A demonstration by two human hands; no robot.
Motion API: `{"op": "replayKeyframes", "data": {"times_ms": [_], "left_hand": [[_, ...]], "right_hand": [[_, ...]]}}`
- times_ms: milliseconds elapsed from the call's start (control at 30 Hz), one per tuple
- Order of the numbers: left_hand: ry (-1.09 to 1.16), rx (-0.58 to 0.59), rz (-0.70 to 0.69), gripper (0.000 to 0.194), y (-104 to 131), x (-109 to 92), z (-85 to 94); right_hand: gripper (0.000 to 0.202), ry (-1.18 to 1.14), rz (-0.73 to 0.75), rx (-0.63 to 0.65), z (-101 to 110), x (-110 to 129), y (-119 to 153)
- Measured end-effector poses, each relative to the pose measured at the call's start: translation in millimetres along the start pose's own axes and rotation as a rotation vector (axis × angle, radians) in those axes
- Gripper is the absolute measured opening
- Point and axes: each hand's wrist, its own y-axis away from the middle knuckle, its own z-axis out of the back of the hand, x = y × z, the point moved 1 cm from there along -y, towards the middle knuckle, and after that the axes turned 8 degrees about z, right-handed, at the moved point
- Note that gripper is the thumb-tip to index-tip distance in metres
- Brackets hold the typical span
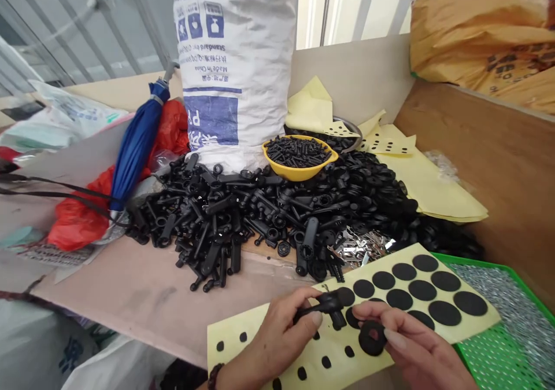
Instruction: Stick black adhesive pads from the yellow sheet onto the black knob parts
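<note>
My left hand (281, 335) grips a black plastic part (328, 304) with a long handle and a short stub pointing down. Close beside it on the right, my right hand (407, 338) holds a round black disc (372, 338) between thumb and fingers, its face showing a small reddish spot. The two parts are apart. Under both hands lies a yellow backing sheet (255, 355) with large black round pads (422, 290) on its right half and small black dots on its left. My fingers hide some of the sheet.
Behind the sheet spreads a large heap of black parts (208, 210), with silver metal clips (364, 246) near it. A yellow bowl (297, 173) of black screws, a white sack (236, 72), a blue umbrella (139, 141) and a green tray (494, 355) surround the work.
</note>
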Motion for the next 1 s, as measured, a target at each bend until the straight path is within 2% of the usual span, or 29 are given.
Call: {"op": "replayKeyframes", "data": {"times_ms": [100,233,400,500,567,700,867,1000], "left_hand": [[0.015,0.031,-0.017,0.034,0,0,-8.5],[0.085,0.061,0.004,0.038,-2,9,-17.9],[0.28,0.189,0.186,0.034,-8,20,-30.5],[0.377,0.203,0.334,0.04,-11,20,-37.0],[0.46,0.205,0.383,0.04,-12,18,-40.6],[0.567,0.216,0.415,0.041,-13,14,-43.5],[0.523,0.206,0.387,0.045,-13,11,-39.3],[0.536,0.19,0.36,0.041,-11,6,-35.3]], "right_hand": [[0.026,-0.071,0.025,0.056,-5,6,3],[0.022,-0.095,0.019,0.129,1,6,4],[0.024,-0.078,0.025,0.123,-1,3,6],[0.027,-0.076,0.034,0.123,-7,5,7],[0.028,-0.05,0.05,0.095,-9,5,7],[0.031,0.026,0.076,0.02,-8,1,6],[0.034,0.054,0.051,0.069,-9,0,0],[0.036,0.06,0.031,0.052,-10,-2,-2]]}}
